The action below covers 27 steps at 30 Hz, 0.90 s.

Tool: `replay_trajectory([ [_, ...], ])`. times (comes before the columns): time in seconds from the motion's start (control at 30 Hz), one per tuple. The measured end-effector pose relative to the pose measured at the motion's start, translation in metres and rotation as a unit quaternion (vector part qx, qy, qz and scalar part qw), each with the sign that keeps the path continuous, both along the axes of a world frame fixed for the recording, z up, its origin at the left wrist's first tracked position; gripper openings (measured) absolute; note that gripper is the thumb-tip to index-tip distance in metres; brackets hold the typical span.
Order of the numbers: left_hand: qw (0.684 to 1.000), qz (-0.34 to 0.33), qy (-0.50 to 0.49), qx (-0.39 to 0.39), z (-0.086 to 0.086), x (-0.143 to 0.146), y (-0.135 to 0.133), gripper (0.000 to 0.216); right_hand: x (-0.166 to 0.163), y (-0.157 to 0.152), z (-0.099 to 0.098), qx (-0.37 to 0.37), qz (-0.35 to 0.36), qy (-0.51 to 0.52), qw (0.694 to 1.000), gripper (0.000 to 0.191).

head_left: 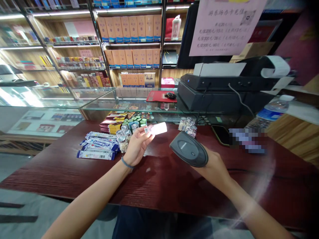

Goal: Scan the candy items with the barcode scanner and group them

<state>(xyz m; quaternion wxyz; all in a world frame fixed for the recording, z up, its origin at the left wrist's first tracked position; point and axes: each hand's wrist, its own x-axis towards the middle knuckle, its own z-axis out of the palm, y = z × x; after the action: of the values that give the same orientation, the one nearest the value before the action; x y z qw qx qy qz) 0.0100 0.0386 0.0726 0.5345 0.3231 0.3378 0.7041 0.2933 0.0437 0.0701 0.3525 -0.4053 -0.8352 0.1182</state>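
Note:
My left hand (137, 146) is closed on a small clear bottle (156, 128), held on its side above the dark red counter (159, 179). The bottle glows white under the scanner's light. My right hand (213, 166) grips a black barcode scanner (189, 149), whose head points left toward the bottle. The two hands are a short way apart over the middle of the counter.
To the left lie blue snack bars (98, 143), small bottles (123, 136), green-capped bottles (136, 122) and stacked chocolate bars (109, 125). More small bottles (188, 126), a phone (221, 134), a water bottle (270, 114) and a receipt printer (224, 86) stand at the right. Behind are glass cases and shelves.

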Motion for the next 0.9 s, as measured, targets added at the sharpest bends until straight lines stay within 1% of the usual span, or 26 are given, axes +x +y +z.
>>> replay_trajectory([
  [0.1, 1.000, -0.007, 0.001, -0.001, 0.000, 0.000, 0.000, 0.036, 0.002, 0.000, -0.001, 0.009, 0.002, -0.005, 1.000, 0.023],
  [0.17, 1.000, -0.012, -0.003, -0.001, 0.000, -0.001, 0.001, 0.037, 0.000, -0.001, 0.000, 0.004, -0.003, 0.000, 1.000, 0.029],
  [0.23, 1.000, -0.012, -0.009, -0.002, -0.002, -0.001, 0.001, 0.038, -0.004, -0.003, 0.002, -0.009, -0.031, 0.018, 0.999, 0.037],
  [0.3, 1.000, -0.006, -0.006, -0.002, -0.003, -0.001, 0.002, 0.039, -0.008, -0.005, 0.004, -0.027, -0.068, 0.056, 0.996, 0.045],
  [0.33, 1.000, -0.004, 0.001, -0.001, -0.003, -0.001, 0.002, 0.039, -0.009, -0.005, 0.005, -0.034, -0.083, 0.081, 0.993, 0.047],
  [0.4, 1.000, 0.001, 0.026, 0.003, -0.003, -0.001, 0.002, 0.040, -0.008, -0.001, 0.007, -0.033, -0.105, 0.134, 0.985, 0.045],
  [0.47, 0.998, 0.012, 0.062, 0.009, -0.002, -0.001, 0.002, 0.042, -0.002, 0.006, 0.010, -0.011, -0.127, 0.180, 0.975, 0.041],
  [0.5, 0.996, 0.020, 0.083, 0.012, 0.000, -0.001, 0.002, 0.043, 0.002, 0.010, 0.012, 0.003, -0.142, 0.200, 0.969, 0.042],
  [0.53, 0.994, 0.028, 0.106, 0.013, 0.002, -0.001, 0.003, 0.045, 0.007, 0.014, 0.015, 0.016, -0.145, 0.214, 0.966, 0.043],
  [0.6, 0.987, 0.033, 0.158, 0.010, 0.006, -0.001, 0.007, 0.050, 0.017, 0.021, 0.022, 0.014, -0.155, 0.220, 0.963, 0.038],
  [0.67, 0.974, 0.021, 0.224, 0.004, 0.009, 0.001, 0.014, 0.053, 0.026, 0.026, 0.029, 0.010, -0.162, 0.210, 0.964, 0.030],
  [0.73, 0.953, 0.008, 0.302, 0.007, 0.009, 0.004, 0.025, 0.054, 0.036, 0.030, 0.030, 0.018, -0.162, 0.199, 0.966, 0.028],
  [0.77, 0.940, 0.006, 0.342, 0.011, 0.009, 0.007, 0.032, 0.054, 0.040, 0.032, 0.029, 0.027, -0.161, 0.195, 0.967, 0.031],
  [0.83, 0.911, 0.009, 0.411, 0.016, 0.004, 0.016, 0.046, 0.055, 0.048, 0.037, 0.022, 0.048, -0.159, 0.187, 0.968, 0.044],
  [0.9, 0.886, 0.009, 0.463, 0.022, -0.003, 0.027, 0.059, 0.054, 0.055, 0.042, 0.012, 0.056, -0.158, 0.182, 0.969, 0.050],
])
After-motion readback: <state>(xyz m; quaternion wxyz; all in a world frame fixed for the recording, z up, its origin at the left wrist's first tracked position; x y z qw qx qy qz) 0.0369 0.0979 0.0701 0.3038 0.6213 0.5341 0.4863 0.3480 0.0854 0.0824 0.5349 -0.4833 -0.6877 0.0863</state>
